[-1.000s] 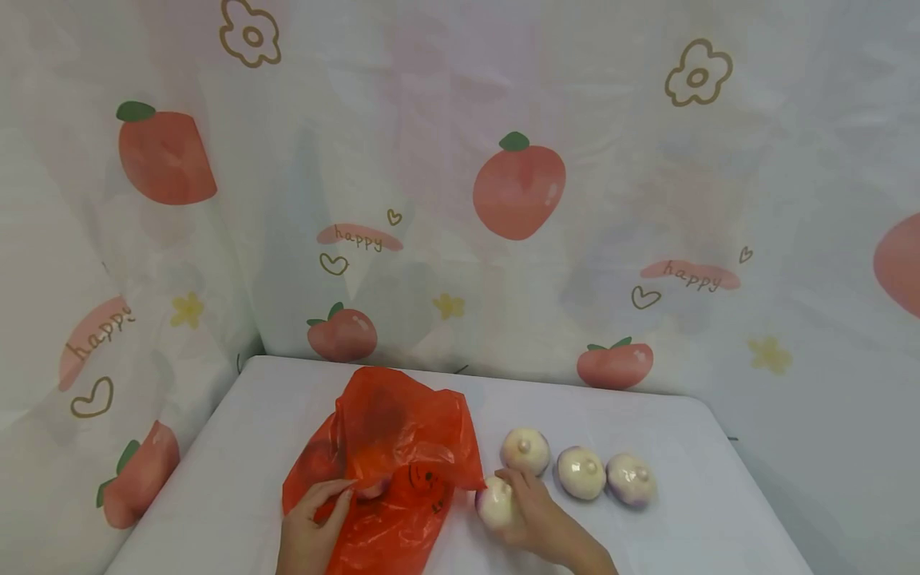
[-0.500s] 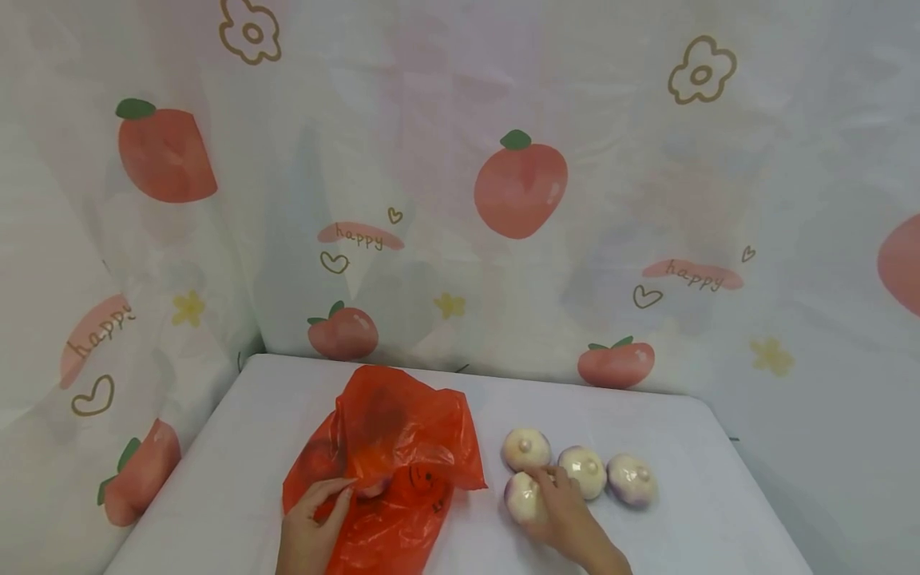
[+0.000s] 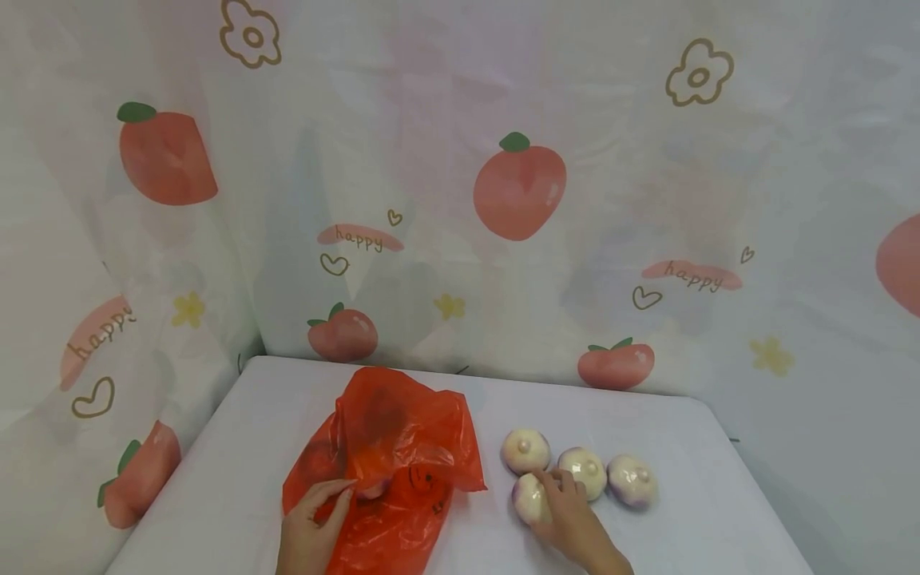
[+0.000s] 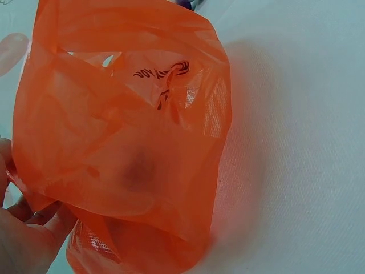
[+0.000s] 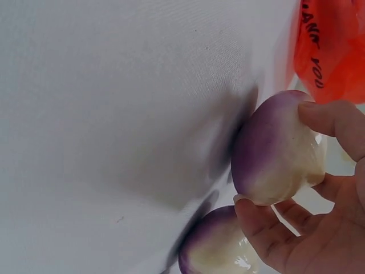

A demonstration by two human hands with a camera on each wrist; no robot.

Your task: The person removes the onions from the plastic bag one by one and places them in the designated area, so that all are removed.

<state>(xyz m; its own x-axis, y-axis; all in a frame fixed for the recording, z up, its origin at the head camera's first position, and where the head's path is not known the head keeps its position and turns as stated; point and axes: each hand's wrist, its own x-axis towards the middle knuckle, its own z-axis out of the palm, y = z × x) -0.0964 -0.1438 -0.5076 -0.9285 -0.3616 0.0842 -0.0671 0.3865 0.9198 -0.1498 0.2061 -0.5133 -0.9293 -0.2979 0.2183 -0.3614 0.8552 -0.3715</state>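
My left hand (image 3: pixel 312 523) pinches the edge of a red plastic bag (image 3: pixel 402 431) at its opening. Dark rounded shapes show through the bag, and a bit of something purplish (image 3: pixel 372 489) peeps out at the mouth. Black print marks the plastic. In the right wrist view, my right hand (image 5: pixel 319 211) grips a glossy purple-and-white turnip (image 5: pixel 279 148) between thumb and fingers. This turnip is close to the tabletop; whether it touches is unclear. Three more turnips are near it: one behind (image 3: pixel 525 449), one right behind (image 3: pixel 584 471) and one farther right (image 3: pixel 632 481).
A white-covered table (image 3: pixel 690 527) carries everything. Behind and to the left hang pale curtains (image 3: pixel 431 96) printed with peaches, flowers and "happy" lettering. A gap of bare table lies between the bag and the turnips.
My right hand has shifted right with the turnip, from beside the bag's edge to close by the other turnips. The left hand and the bag stay put.
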